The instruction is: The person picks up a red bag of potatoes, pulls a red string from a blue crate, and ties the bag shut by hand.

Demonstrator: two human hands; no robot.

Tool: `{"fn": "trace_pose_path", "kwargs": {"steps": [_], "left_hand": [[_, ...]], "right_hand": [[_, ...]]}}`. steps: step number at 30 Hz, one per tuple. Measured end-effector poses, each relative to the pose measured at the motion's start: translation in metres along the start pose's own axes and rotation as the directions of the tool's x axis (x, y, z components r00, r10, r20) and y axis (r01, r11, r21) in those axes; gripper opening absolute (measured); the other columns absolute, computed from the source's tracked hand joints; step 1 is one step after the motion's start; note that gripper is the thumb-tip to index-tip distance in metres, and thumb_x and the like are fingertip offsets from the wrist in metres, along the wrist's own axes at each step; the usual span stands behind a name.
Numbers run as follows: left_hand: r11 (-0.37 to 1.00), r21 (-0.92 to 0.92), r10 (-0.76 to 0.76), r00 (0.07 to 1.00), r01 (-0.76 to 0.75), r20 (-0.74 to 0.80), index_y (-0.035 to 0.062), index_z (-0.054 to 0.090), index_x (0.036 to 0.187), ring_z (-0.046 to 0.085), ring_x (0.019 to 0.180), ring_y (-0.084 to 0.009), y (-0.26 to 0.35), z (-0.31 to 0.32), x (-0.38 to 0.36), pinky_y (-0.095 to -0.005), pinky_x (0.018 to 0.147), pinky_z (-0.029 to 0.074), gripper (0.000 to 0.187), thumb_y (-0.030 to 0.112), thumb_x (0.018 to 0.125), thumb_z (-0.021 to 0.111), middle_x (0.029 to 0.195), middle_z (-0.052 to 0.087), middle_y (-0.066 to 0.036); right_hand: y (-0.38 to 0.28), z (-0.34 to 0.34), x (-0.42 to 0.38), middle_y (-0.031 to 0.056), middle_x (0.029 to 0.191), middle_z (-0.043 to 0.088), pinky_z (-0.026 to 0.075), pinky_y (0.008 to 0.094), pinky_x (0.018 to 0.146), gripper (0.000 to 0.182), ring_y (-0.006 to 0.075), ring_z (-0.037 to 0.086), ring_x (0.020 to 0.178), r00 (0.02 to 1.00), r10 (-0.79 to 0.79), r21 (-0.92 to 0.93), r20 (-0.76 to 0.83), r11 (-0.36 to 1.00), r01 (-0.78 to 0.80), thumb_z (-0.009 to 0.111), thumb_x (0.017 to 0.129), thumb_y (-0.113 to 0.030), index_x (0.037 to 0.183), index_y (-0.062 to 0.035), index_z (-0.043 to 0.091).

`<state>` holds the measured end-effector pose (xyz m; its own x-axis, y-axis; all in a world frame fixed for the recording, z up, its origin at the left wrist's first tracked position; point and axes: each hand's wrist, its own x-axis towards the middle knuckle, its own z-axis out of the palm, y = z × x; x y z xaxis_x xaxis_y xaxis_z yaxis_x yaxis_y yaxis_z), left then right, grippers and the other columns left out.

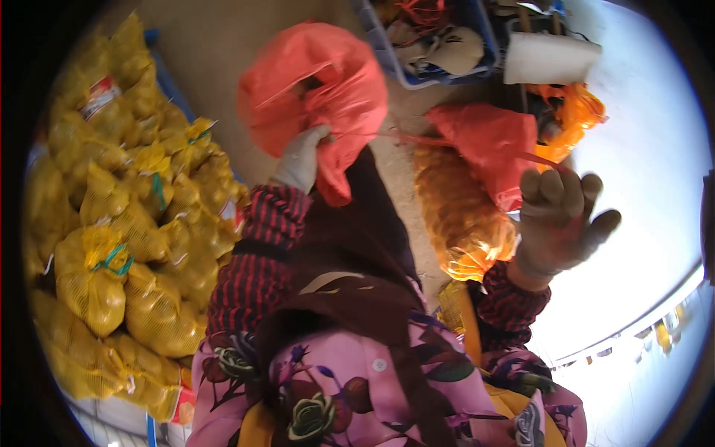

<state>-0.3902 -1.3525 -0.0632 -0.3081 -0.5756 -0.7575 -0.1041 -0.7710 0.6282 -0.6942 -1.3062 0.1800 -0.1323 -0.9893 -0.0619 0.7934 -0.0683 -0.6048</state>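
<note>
1. Our left hand (pixel 302 158), gloved, has its fingers clenched on the bunched neck of the red mesh bag (pixel 313 89), lifted above the floor (pixel 216 45); we keep that grip high and tight.
2. Our right hand (pixel 560 216) is spread, grasping nothing, just beside the filled orange sack (pixel 462 216).
3. We steer away from the yellow sacks (pixel 126 216) piled on the floor's left edge.

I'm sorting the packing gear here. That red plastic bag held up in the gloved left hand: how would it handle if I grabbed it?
The red plastic bag looks floppy: it crumples and droops around the left hand. Probably very light, since it billows as if holding only air. Its thin film might slip or tear in a hard grip.
</note>
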Motion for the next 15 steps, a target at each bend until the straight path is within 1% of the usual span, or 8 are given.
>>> {"fn": "trace_pose_path", "kwargs": {"steps": [2, 4, 8, 10, 12, 13, 14, 15], "left_hand": [[0.984, -0.124, -0.134, 0.989, 0.126, -0.057, 0.0016, 0.064, 0.091, 0.056, 0.082, -0.0139, 0.016, 0.011, -0.010, -0.0277, 0.081, 0.043, 0.021, 0.020, 0.090, 0.054, 0.084, 0.061, -0.004], [0.959, -0.225, -0.186, 0.982, 0.173, -0.039, 0.0020, 0.064, 0.091, 0.055, 0.082, -0.0133, 0.012, 0.013, -0.010, -0.0272, 0.080, 0.043, 0.020, 0.019, 0.090, 0.055, 0.084, 0.061, -0.003], [0.916, -0.337, -0.241, 0.970, 0.220, -0.021, 0.0034, 0.063, 0.088, 0.054, 0.080, -0.0117, 0.009, 0.012, -0.009, -0.0256, 0.078, 0.043, 0.016, 0.018, 0.089, 0.056, 0.082, 0.059, -0.002], [0.910, -0.346, -0.247, 0.969, 0.228, -0.011, 0.0038, 0.062, 0.086, 0.053, 0.080, -0.0119, 0.007, 0.013, -0.006, -0.0259, 0.077, 0.043, 0.016, 0.018, 0.089, 0.056, 0.081, 0.059, -0.002], [0.925, -0.305, -0.236, 0.972, 0.226, 0.004, 0.0040, 0.062, 0.086, 0.054, 0.079, -0.0122, 0.001, 0.007, -0.002, -0.0267, 0.077, 0.043, 0.016, 0.018, 0.090, 0.055, 0.081, 0.059, -0.002], [0.925, -0.308, -0.233, 0.972, 0.221, -0.004, 0.0040, 0.062, 0.086, 0.054, 0.079, -0.0122, 0.006, 0.008, -0.003, -0.0267, 0.077, 0.043, 0.016, 0.018, 0.090, 0.055, 0.081, 0.059, -0.002], [0.925, -0.278, -0.273, 0.962, 0.259, -0.011, 0.0031, 0.063, 0.087, 0.055, 0.080, -0.0123, 0.014, 0.012, -0.007, -0.0272, 0.078, 0.044, 0.018, 0.019, 0.090, 0.055, 0.083, 0.060, -0.003], [0.921, -0.248, -0.315, 0.949, 0.300, -0.025, 0.0022, 0.063, 0.088, 0.055, 0.081, -0.0124, 0.018, 0.012, -0.011, -0.0277, 0.078, 0.044, 0.019, 0.019, 0.090, 0.054, 0.085, 0.061, -0.003]], "right_hand": [[0.001, 0.002, 0.001, 0.0226, 0.123, 0.052, 0.024, 0.0532, 0.108, 0.064, 0.0393, 0.048, 0.116, 0.967, -0.116, 0.062, -0.229, 0.989, 0.134, 0.038, 0.095, -0.046, 0.135, 0.0039, 0.033], [0.002, -0.005, 0.004, 0.0232, 0.146, 0.026, 0.017, 0.0511, 0.112, 0.071, 0.0404, 0.024, 0.136, 0.987, -0.037, 0.178, -0.155, 0.982, 0.064, 0.042, 0.094, -0.042, 0.143, 0.0029, 0.016], [-0.005, 0.002, 0.013, 0.0203, 0.148, 0.025, 0.013, 0.0466, 0.114, 0.073, 0.0335, 0.021, 0.138, 0.968, -0.121, 0.162, -0.222, 0.974, 0.159, 0.050, 0.092, -0.028, 0.144, 0.0042, 0.010], [-0.006, -0.003, 0.015, 0.0218, 0.146, 0.026, 0.020, 0.0455, 0.113, 0.065, 0.0331, 0.021, 0.138, 0.966, -0.163, 0.044, -0.203, 0.984, 0.175, 0.048, 0.093, -0.021, 0.142, 0.0052, 0.016], [-0.003, -0.012, 0.019, 0.0205, 0.137, 0.037, 0.030, 0.0465, 0.109, 0.054, 0.0362, 0.035, 0.131, 0.927, -0.182, -0.232, -0.327, 0.967, 0.108, 0.048, 0.091, -0.010, 0.139, 0.0050, 0.027], [-0.001, -0.015, 0.023, 0.0168, 0.118, 0.051, 0.043, 0.0400, 0.099, 0.041, 0.0291, 0.051, 0.116, 0.920, -0.195, -0.220, -0.341, 0.968, 0.124, 0.048, 0.090, -0.001, 0.130, 0.0067, 0.041], [-0.007, -0.022, 0.023, 0.0168, 0.118, 0.051, 0.043, 0.0400, 0.099, 0.041, 0.0291, 0.051, 0.116, 0.923, -0.187, -0.213, -0.337, 0.970, 0.119, 0.048, 0.090, -0.001, 0.130, 0.0067, 0.041], [-0.016, -0.035, 0.020, 0.0146, 0.111, 0.055, 0.044, 0.0356, 0.093, 0.034, 0.0244, 0.053, 0.109, 0.885, -0.251, -0.380, -0.392, 0.920, 0.093, 0.050, 0.090, -0.002, 0.122, 0.0074, 0.048]]}}
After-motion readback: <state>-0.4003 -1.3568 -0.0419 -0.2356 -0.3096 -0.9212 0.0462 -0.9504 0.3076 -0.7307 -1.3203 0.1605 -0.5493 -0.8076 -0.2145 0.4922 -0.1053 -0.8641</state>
